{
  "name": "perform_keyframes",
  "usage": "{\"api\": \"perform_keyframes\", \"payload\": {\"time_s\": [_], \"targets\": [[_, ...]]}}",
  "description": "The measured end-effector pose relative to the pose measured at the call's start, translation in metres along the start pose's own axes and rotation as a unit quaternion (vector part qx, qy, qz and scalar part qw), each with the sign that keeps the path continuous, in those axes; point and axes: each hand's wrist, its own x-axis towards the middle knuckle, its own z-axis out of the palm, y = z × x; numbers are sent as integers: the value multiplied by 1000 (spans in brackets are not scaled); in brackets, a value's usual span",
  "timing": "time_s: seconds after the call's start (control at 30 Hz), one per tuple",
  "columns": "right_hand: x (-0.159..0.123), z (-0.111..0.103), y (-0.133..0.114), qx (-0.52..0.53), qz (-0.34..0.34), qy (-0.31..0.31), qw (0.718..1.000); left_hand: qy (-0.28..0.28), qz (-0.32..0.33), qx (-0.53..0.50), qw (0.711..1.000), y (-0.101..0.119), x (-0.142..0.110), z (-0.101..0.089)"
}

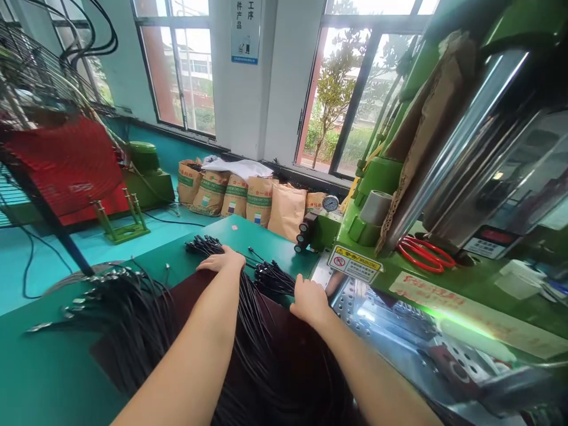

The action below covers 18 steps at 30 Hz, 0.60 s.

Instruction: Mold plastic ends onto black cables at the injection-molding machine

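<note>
My left hand (223,259) lies over a bundle of black cables (203,244), its fingers curled around them; the connector ends stick out past the hand. My right hand (309,300) is closed at the near end of a second bundle of black cables (274,277), whose tips point left and away from me. Its fingers are partly hidden behind the hand. Between my forearms, more black cable lengths (254,316) run toward me over a dark brown sheet (290,337). To the left lies a large heap of black cables (126,307) with shiny metal ends.
A green press machine (361,225) with a gauge (330,203) and perforated metal bed (355,307) stands close on the right. The green tabletop (44,378) reaches under the cables. Paper sacks (258,198) line the wall. A red-covered machine (66,168) stands left.
</note>
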Motion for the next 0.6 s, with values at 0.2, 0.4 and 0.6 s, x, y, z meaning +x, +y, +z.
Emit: {"api": "perform_keyframes", "payload": {"time_s": [0.2, 0.4, 0.6], "targets": [[0, 11, -3, -23, 1, 14, 1000, 7, 59, -42, 997, 8, 3, 3], [0, 14, -3, -15, 17, 8, 1000, -8, -36, 37, 999, 18, -4, 8], [-3, 17, -6, -26, 27, 38, 999, -31, 48, -58, 997, 21, -8, -3]]}}
